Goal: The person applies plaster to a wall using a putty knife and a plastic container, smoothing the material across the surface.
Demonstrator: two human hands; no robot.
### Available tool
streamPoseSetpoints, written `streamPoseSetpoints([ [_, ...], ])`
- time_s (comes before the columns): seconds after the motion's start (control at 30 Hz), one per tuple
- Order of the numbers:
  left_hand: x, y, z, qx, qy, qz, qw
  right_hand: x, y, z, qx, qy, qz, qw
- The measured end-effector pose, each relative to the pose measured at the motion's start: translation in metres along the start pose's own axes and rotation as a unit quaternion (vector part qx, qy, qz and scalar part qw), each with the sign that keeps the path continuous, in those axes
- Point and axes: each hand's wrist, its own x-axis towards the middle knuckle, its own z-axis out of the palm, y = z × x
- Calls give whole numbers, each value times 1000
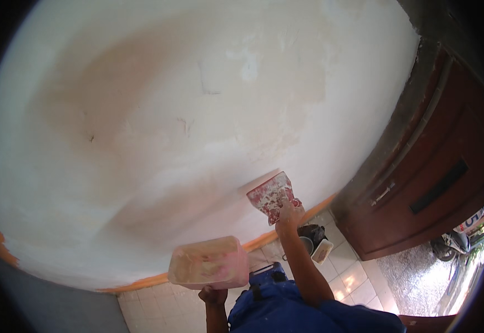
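1. The right hand (290, 212) is closed around the grip of a wide red putty spreader (267, 195), its face blotched with whitish compound.
2. The spreader is at the wall (158, 127), above its lower edge and toward the door end; whether its blade edge touches the surface, I cannot tell.
3. The left hand (214, 295) grips a pinkish translucent plastic tub (237, 263) from below, its fingers partly hidden; compound smears the inside.
4. The wall shows whitish and beige patches and small dark marks, with an orange band (261, 241) along its lower edge.
5. On the tiled floor (161, 311), near the wall's lower edge, a bucket (307, 244), a black plastic bag (315, 230) and a pale rectangular container (314, 259) sit close together.
6. A dark red door (447, 161) stands at right.
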Motion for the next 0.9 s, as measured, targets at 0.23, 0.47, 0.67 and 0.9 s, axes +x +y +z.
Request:
streamPoseSetpoints([
  [0.23,8,-10,5,-81,17,-9,996,-16,-41,100,84,-160,-24,983],
  [0.47,3,0,7,3,97,-22,995,-11,-8,112,68,-43,35,996],
  [0.67,10,36,28,-59,48,-35,996,-12,12,68,-22,22,100,995],
  [0.9,16,43,45,-95,16,6,995,-60,-26,48,-99,-20,-41,994],
])
